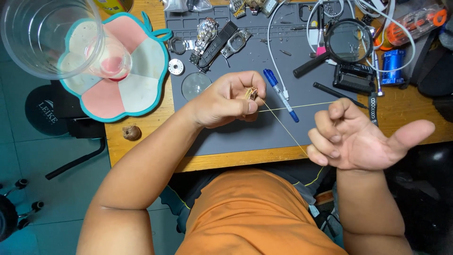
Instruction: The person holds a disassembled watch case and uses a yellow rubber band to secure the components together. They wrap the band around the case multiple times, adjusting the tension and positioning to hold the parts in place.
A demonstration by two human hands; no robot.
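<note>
Two hands, one thread

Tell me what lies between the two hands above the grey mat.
In the head view, a thin yellow thread runs taut from the small gold piece pinched in the left hand to the right hand, crossing a blue pen.
</note>
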